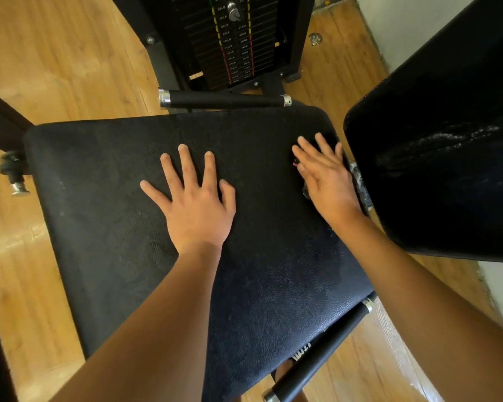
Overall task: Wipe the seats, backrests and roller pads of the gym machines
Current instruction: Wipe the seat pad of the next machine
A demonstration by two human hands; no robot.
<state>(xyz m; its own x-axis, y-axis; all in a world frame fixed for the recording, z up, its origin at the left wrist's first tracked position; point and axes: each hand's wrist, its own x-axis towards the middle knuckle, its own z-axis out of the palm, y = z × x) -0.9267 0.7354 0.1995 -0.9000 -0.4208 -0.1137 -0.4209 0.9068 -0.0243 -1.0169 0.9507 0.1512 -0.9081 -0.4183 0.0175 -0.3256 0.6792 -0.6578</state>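
Note:
A black padded seat [105, 216] of a gym machine fills the middle of the view. My left hand [195, 204] lies flat on its centre with fingers spread. Near the seat's right edge, my right hand [325, 178] lies with straight fingers on the pad; something small and pink shows beside its fingers, too small to identify. No cloth is visible in either hand. The black backrest [436, 158] stands tilted at the right, with a streaky wet smear across it.
A black handle [224, 99] with chrome ends runs along the seat's far edge; a second handle [320, 355] angles off the near right. The weight stack [230, 42] stands behind. An adjustment knob [15, 172] sticks out at the left. Wooden floor [64, 53] surrounds the machine.

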